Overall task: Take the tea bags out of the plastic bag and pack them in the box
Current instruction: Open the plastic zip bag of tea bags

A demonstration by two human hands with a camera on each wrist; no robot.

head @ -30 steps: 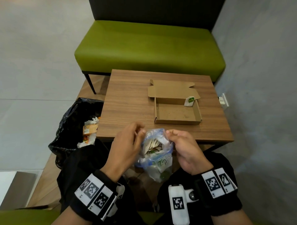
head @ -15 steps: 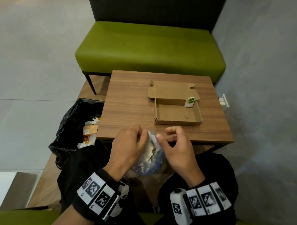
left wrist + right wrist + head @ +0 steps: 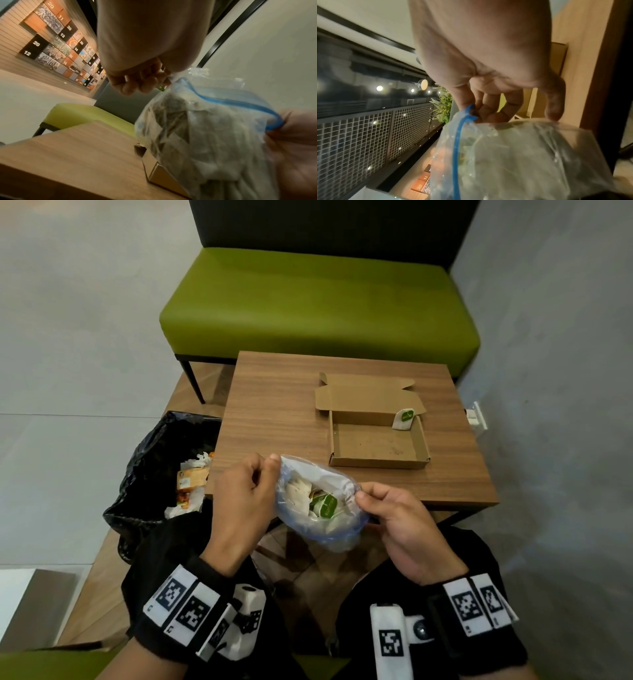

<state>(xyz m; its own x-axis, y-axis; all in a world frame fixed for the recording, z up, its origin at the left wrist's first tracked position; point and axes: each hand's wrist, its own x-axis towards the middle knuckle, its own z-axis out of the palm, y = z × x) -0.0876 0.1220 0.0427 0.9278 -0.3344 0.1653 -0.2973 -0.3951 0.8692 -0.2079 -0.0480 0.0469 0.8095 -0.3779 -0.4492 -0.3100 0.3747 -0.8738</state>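
spreading plastic bag (image 3: 320, 501) beside table edge (image 3: 455, 503)

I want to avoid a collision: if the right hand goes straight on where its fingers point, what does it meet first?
Probably the plastic bag that the right hand pinches, then the left hand; depth is unclear.

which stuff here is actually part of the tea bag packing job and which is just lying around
Part of the job:
- clear plastic zip bag of tea bags, pinched by left hand and right hand
- open brown cardboard box
- white green-labelled tea bag at its corner

Just lying about:
- black bin bag
- green padded bench
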